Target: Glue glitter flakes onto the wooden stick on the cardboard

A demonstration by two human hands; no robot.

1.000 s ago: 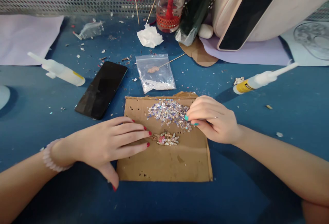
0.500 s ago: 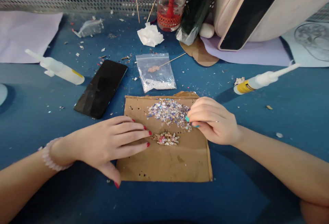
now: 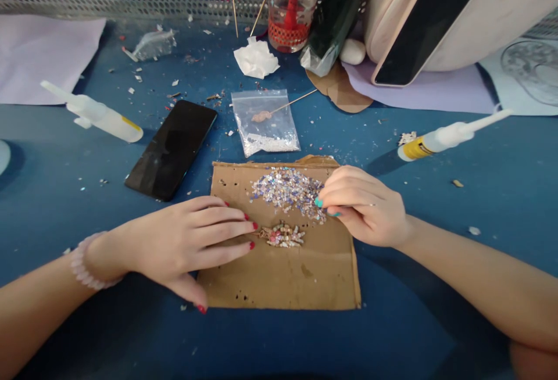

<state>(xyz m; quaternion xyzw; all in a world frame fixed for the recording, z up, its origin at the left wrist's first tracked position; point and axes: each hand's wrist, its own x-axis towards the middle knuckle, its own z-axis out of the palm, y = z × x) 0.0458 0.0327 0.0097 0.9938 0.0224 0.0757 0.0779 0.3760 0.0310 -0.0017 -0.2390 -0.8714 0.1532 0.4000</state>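
Observation:
My left hand (image 3: 192,237) lies flat on a piece of cardboard (image 3: 279,287), fingers stretched out and thumb apart. Its fingertips are at the left end of a small ornament (image 3: 283,235) covered in pale, gold and pink beads; whether they press on it I cannot tell. My right hand (image 3: 366,205) is closed in a pinch at the right edge of a pile of tiny blue, violet and clear rhinestones (image 3: 285,188). A short end of a thin stick (image 3: 371,204) shows at its fingers; the rest is hidden by the hand.
A black phone (image 3: 172,150) and a white glue bottle (image 3: 102,117) lie at left. Beyond the cardboard is a zip bag (image 3: 265,127) of small white beads with a tipped stick on it. Another glue bottle (image 3: 440,139) stands right. A clear cup (image 3: 290,20) stands behind.
The view has shifted very slightly. Both hands keep nearly the same position, and the ornament and rhinestone pile look unchanged.

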